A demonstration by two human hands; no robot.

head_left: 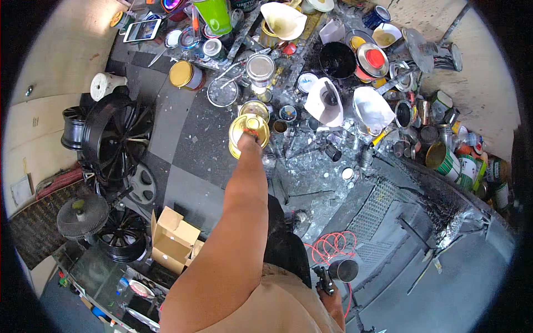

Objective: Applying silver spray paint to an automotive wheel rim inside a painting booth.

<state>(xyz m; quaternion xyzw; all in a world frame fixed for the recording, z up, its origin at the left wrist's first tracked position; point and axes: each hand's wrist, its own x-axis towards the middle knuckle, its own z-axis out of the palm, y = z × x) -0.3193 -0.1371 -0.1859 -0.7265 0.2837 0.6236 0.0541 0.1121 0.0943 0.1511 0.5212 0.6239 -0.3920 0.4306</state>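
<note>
My left arm stretches forward over the cluttered floor, and my left hand point(250, 142) is at a round gold tin point(237, 131). Its fingers look closed, with a small red bit beside them; what they grip is mostly hidden. Just beyond the tin sits another round container point(254, 108) with a yellowish top. Low at the right, my right hand point(333, 304) is closed around a dark spray gun point(322, 282) held beside my body. A dark round cup point(343, 270) sits at the gun.
A red coiled hose point(333, 244) lies by the spray gun. White paper-like cups point(325, 102), paint cans point(261, 67) and tins crowd the far side and right. Wheel rims point(119, 133), a fan point(83, 216) and an open cardboard box point(173, 238) stand left.
</note>
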